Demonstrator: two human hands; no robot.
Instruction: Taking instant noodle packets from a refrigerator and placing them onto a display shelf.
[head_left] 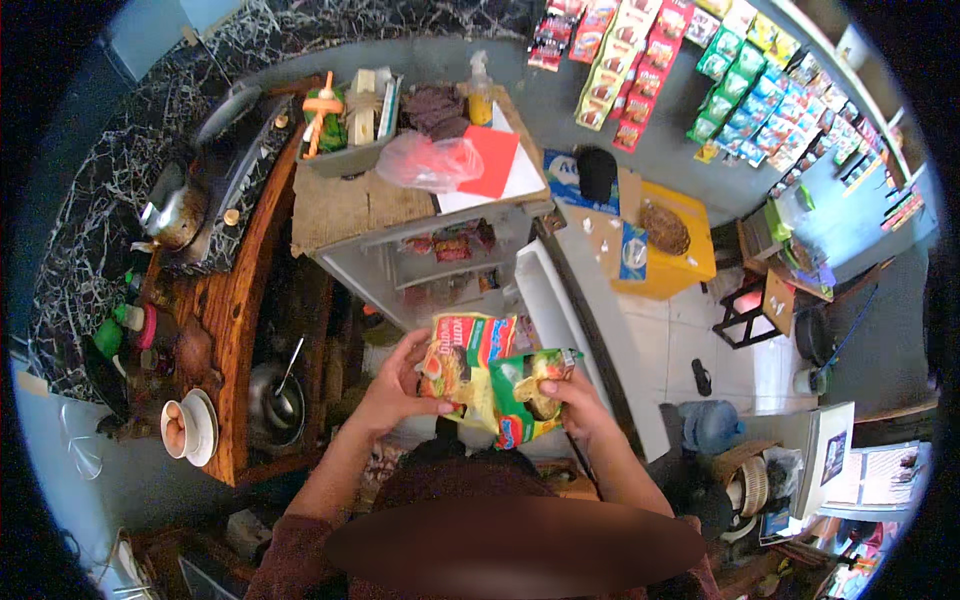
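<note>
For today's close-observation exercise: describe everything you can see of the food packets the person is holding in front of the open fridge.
The food packets are a small bunch of glossy plastic pouches, held fanned and tilted at chest height before the open fridge. The upper one is red, yellow and green with a pictured dish; the lower one is mostly green with a red and blue corner. They look sealed and slightly crinkled. The left hand pinches their left edge, and the right hand grips the right side. How many packets there are is unclear.
</note>
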